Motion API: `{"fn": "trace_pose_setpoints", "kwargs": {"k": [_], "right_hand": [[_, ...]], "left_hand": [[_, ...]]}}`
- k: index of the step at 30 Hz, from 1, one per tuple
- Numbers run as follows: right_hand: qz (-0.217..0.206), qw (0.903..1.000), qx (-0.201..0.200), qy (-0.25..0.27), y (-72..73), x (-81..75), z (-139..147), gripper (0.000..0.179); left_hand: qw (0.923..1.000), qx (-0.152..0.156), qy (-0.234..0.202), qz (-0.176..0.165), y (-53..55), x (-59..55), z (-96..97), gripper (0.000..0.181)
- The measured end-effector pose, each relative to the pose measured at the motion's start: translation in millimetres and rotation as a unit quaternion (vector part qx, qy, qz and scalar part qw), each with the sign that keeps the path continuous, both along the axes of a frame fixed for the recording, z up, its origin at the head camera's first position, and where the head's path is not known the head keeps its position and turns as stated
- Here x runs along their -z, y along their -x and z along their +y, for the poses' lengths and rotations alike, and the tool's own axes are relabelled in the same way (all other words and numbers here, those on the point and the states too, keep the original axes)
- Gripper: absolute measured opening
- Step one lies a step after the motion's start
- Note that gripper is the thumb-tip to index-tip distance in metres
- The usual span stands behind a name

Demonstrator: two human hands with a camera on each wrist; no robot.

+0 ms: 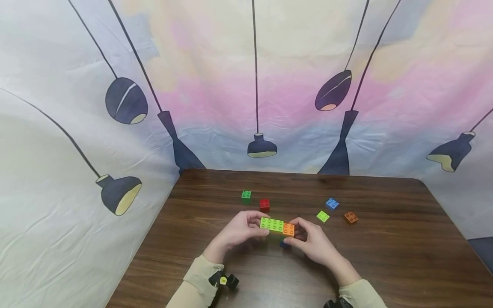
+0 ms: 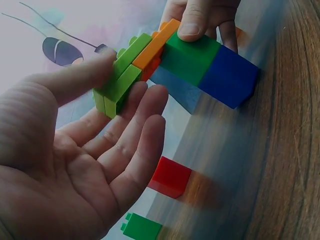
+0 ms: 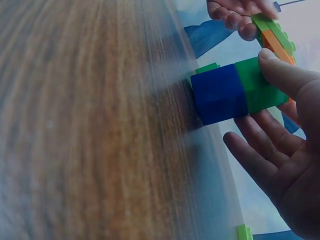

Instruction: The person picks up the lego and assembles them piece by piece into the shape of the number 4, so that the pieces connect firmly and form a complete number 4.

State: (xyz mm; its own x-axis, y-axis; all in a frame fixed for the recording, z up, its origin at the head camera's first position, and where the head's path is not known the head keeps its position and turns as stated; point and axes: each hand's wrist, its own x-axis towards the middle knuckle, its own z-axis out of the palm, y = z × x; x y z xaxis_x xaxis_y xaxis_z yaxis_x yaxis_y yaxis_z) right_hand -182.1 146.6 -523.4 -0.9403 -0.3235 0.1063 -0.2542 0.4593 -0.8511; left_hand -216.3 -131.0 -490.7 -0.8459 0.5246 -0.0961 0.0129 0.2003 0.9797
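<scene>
Both hands hold one joined build of toy bricks over the table. On its top lie a long lime brick (image 1: 271, 224) and an orange brick (image 1: 288, 229), end to end. In the left wrist view, a second lime piece sits under the long one. Below the orange end hang a green brick (image 2: 192, 57) and, lowest, a dark blue brick (image 3: 219, 93). My left hand (image 1: 244, 226) pinches the lime end between thumb and fingers. From the other side, my right hand (image 1: 313, 243) grips the green brick, its thumb pressed on that brick's side.
Beyond the hands on the brown wooden table (image 1: 396, 256) lie a loose green brick (image 1: 246, 196) and a red brick (image 1: 264, 205). Farther right are a light blue brick (image 1: 332, 203), a lime brick (image 1: 322, 216) and a brown-orange brick (image 1: 351, 217). A patterned cloth hangs behind the table.
</scene>
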Motion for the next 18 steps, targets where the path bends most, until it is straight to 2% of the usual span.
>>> {"fn": "trace_pose_setpoints", "kwargs": {"k": [3, 7, 12, 18], "right_hand": [[0.0, 1.0, 0.002, -0.002, -0.1, -0.6, -0.2, 0.035], [-0.001, 1.0, 0.003, -0.001, -0.6, -1.0, -0.2, 0.035], [0.002, 1.0, 0.0, 0.002, -0.6, -1.1, -0.6, 0.035], [0.004, 1.0, -0.002, 0.003, -0.1, -1.4, -0.3, 0.035]], "left_hand": [[0.9999, 0.002, 0.0, 0.011, 0.2, -0.2, -0.5, 0.037], [0.9997, -0.015, -0.008, 0.016, 0.0, -0.3, 1.5, 0.032], [0.9993, -0.03, -0.021, 0.006, -0.8, -0.5, 3.5, 0.032], [0.9992, -0.033, -0.021, -0.001, -1.5, -2.1, 3.8, 0.03]]}}
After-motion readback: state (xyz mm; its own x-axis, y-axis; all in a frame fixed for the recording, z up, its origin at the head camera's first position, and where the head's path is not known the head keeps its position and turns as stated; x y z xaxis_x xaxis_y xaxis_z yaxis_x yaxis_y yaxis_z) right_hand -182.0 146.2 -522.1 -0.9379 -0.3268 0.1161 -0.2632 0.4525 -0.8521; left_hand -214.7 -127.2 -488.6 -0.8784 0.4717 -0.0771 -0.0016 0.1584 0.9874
